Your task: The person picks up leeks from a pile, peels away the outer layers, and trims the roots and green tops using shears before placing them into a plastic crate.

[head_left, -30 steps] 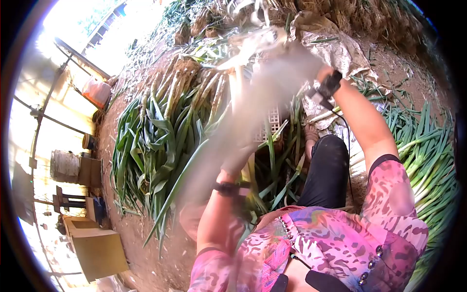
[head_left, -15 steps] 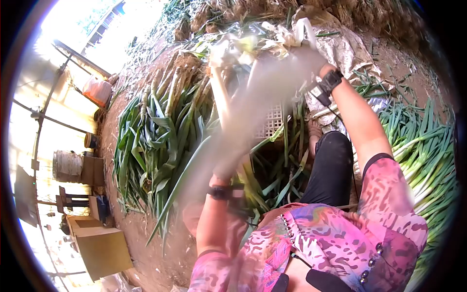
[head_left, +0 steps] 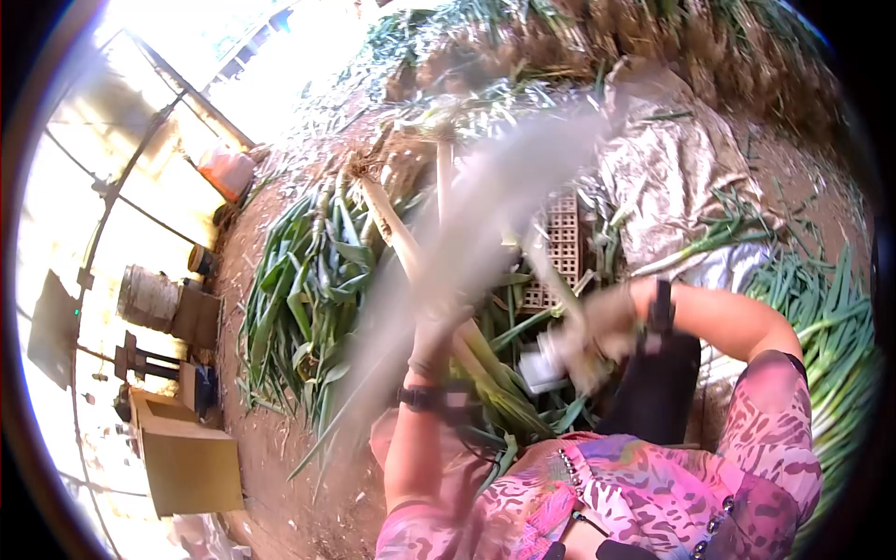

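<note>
My left hand [head_left: 437, 341], at mid-view, is closed around leeks [head_left: 397, 229]. Their pale stalks and roots point up and away, and green leaves hang below the hand toward my lap. My right hand [head_left: 607, 322] looks gloved and is smeared by motion above my knee. A pale strip [head_left: 553, 271], apparently a leek's outer leaf, runs into its fingers. Just below and left of that hand is a whitish-grey thing [head_left: 543, 369], too blurred to name. A grey smear across the picture hides part of the stalks and my left fingers.
A heap of leeks [head_left: 303, 280] lies left of my hands, and a plastic crate [head_left: 563, 238] stands ahead. Spring onions [head_left: 831, 345] are piled at the right beside a crumpled sack [head_left: 672, 177]. A cardboard box [head_left: 191, 467] sits at the lower left.
My right hand has come down from the root ends toward my knee, with a pale strip in it. My left hand stays on the leeks. The view has shifted slightly.
</note>
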`<state>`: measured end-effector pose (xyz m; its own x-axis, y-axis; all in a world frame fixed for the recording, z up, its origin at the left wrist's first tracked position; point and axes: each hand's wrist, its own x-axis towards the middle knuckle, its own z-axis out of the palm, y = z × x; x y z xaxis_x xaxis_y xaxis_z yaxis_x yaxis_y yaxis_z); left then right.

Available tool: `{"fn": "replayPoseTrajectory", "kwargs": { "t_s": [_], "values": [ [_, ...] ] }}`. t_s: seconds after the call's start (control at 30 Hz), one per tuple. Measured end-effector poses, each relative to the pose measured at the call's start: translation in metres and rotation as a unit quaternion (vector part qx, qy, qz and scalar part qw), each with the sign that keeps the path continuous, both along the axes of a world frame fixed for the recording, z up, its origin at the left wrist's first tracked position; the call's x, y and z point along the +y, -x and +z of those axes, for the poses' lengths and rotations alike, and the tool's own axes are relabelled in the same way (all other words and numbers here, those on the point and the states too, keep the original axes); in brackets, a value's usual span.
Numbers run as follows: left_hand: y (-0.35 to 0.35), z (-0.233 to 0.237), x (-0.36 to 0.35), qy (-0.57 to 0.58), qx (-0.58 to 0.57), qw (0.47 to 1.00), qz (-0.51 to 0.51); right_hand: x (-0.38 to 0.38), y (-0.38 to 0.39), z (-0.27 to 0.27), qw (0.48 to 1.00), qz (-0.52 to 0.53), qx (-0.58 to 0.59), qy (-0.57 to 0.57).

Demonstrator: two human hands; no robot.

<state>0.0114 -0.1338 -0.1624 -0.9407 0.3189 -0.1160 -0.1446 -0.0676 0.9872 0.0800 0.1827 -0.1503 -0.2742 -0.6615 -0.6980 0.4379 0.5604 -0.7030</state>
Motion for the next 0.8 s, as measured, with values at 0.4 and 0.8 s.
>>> {"fn": "replayPoseTrajectory", "kwargs": {
  "t_s": [0.4,0.8],
  "values": [
    [-0.017,-0.001,-0.025,-0.015,-0.018,1.000,0.015,-0.013,0.196,0.157,0.633,-0.166,0.742,-0.147],
    [-0.059,0.047,-0.017,-0.082,-0.077,0.993,0.035,0.063,0.179,0.148,0.682,-0.545,0.485,0.049]
  ]
}}
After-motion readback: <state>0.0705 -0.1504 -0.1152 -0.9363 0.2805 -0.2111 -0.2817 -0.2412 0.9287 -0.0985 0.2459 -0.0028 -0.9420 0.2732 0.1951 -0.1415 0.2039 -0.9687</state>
